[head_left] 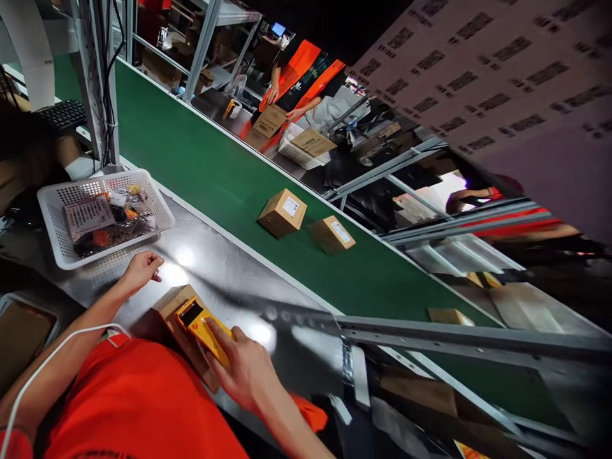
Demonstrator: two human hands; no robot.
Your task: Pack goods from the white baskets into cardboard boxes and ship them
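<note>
My right hand (243, 366) grips a yellow handheld scanner (203, 325) and holds it over a small cardboard box (172, 312) on the steel worktable (229, 274). My left hand (141, 271) hovers over the table just beyond that box, fingers curled in, with nothing visible in them. A white cable (52, 354) runs along my left forearm.
A white mesh basket (52, 210) of packaged items stands at the table's left. Two labelled cardboard boxes (282, 212) (332, 234) lie on the green conveyor belt (201, 166). Across the belt, a person in orange handles a box (270, 120). A metal rail (454, 335) crosses at right.
</note>
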